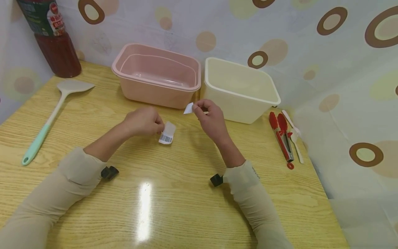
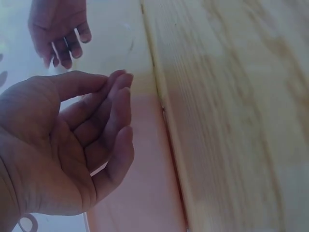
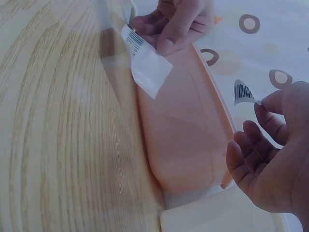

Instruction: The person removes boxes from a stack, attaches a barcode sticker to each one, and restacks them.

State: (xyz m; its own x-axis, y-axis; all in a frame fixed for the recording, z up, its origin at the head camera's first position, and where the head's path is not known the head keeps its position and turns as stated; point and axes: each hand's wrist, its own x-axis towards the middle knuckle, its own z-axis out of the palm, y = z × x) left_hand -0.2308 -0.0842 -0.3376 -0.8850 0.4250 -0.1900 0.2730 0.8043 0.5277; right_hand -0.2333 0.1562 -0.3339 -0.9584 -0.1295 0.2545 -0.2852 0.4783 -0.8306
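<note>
Above the table, my left hand pinches the edge of a small whitish packet with a barcode printed at one end. The right wrist view shows the packet hanging from those fingertips; its contents cannot be made out. A little to the right, my right hand pinches a small white scrap between thumb and forefinger. That scrap also bears a barcode and is apart from the packet. In the left wrist view my left hand hides what it holds.
Behind the hands stand a pink bin and a cream bin, side by side against the patterned cloth. A spatula and a bottle of dark red liquid are at left. Red tongs, a fork and a spoon lie right.
</note>
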